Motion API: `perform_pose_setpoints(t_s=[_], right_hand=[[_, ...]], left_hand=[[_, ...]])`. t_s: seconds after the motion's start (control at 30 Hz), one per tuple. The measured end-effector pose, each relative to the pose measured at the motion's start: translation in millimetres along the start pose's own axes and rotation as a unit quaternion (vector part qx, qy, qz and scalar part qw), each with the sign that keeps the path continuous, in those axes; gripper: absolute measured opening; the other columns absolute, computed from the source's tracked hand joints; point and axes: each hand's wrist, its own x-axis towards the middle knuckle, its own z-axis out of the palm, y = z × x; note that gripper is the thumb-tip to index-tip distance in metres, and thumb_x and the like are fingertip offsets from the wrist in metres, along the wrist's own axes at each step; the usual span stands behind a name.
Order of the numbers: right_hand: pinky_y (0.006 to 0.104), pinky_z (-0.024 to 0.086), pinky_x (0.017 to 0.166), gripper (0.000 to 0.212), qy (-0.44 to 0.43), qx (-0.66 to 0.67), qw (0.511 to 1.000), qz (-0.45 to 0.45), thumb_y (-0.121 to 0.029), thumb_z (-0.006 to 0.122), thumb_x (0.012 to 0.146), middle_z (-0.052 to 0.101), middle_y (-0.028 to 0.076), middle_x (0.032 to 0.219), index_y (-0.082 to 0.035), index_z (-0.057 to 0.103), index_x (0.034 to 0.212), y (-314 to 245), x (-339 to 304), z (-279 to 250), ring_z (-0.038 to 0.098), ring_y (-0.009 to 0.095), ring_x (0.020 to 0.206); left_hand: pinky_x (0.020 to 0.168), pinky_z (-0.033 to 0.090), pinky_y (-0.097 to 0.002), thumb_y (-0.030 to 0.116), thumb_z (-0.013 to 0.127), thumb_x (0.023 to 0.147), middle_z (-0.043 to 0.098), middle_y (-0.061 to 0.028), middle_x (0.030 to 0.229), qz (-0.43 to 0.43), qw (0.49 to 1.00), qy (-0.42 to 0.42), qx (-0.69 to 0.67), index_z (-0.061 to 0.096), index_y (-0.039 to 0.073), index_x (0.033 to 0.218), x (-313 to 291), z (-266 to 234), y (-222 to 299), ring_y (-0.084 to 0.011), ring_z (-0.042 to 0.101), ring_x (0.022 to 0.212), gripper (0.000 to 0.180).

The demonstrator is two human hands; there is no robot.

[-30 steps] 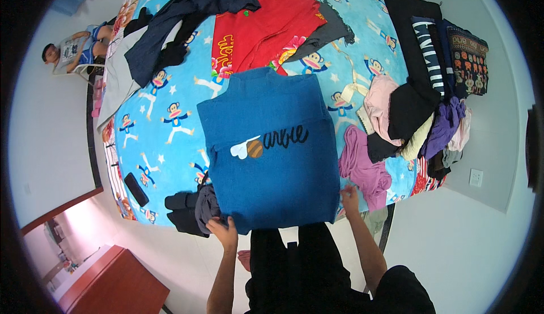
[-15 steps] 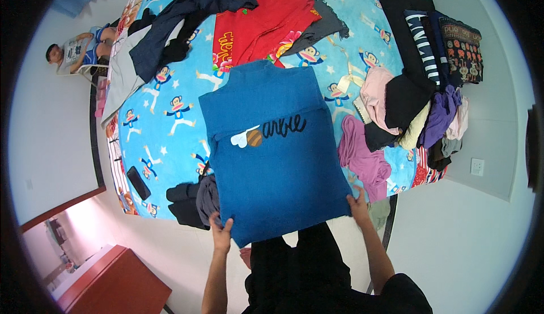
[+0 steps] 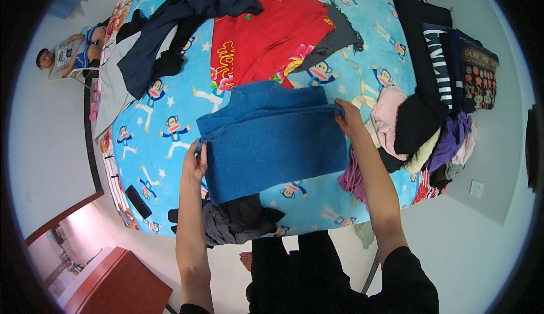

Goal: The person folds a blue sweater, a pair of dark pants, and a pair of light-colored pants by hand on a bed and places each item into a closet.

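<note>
A blue knitted sweater (image 3: pixel 277 150) lies on the bed, its lower part folded up over the upper part. The lettering on its front is covered by the fold. Near the upper left corner of the folded layer, my left hand (image 3: pixel 195 161) pinches the hem. At the opposite corner my right hand (image 3: pixel 349 118) grips the same hem, which sags slightly between them. The sweater's collar end (image 3: pixel 277 96) shows beyond the hem. Crumpled dark grey clothing (image 3: pixel 241 220) rests just below the sweater, at the bed's near edge.
The bed has a blue monkey-print blanket (image 3: pixel 175 130). A red floral cloth (image 3: pixel 260 36) and navy garment (image 3: pixel 187 16) lie farther off. Piled clothes (image 3: pixel 419 121) are on the right, a black phone (image 3: pixel 137 202) on the left. Another person (image 3: pixel 68 56) sits beyond the bed's left side.
Both hands have moved up and away from me, carrying the hem over the sweater's front. The printed lettering went out of sight, and the dark grey clothing below is more exposed.
</note>
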Motion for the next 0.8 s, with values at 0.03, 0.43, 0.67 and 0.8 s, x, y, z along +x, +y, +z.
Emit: perform_pose_setpoints(t_s=[0.03,0.43,0.67,0.8], right_hand=[[0.0246,0.045,0.061,0.017,-0.002,0.001,1.0,0.01,-0.016,0.06,0.087,0.054,0.005,0.09,-0.003,0.06,0.098,0,13,15,0.051,0.016,0.073],[0.0392,0.046,0.073,0.034,0.124,-0.552,0.744,-0.356,-0.023,0.065,0.082,0.058,0.014,0.089,0.001,0.056,0.105,31,53,28,0.055,0.029,0.081],[0.0442,0.043,0.073,0.036,0.124,-0.558,0.697,-0.434,-0.029,0.066,0.081,0.057,0.018,0.089,-0.001,0.057,0.101,38,69,20,0.054,0.037,0.083],[0.0427,0.044,0.083,0.048,0.079,-0.508,0.813,-0.271,-0.038,0.066,0.081,0.058,0.023,0.102,0.001,0.056,0.106,31,64,36,0.055,0.039,0.096]], left_hand=[[0.072,0.059,-0.0219,0.007,0.06,0.087,0.059,-0.0144,0.095,0.005,1.0,0.001,-0.026,0.056,-0.006,0.101,15,1,6,-0.0209,0.064,0.08,0.019],[0.061,0.04,-0.028,0.038,0.068,0.083,0.051,-0.0063,0.07,0.425,0.64,0.146,0.624,0.059,-0.003,0.081,63,-21,-26,-0.0141,0.046,0.066,0.042],[0.067,0.041,-0.0279,0.036,0.064,0.086,0.055,-0.0051,0.081,0.321,0.806,0.14,0.477,0.056,-0.001,0.079,76,-40,-46,-0.0144,0.045,0.071,0.038],[0.078,0.043,-0.0313,0.044,0.062,0.086,0.059,-0.0117,0.097,0.283,0.814,0.151,0.485,0.056,-0.001,0.101,77,-55,-30,-0.0202,0.053,0.083,0.047]])
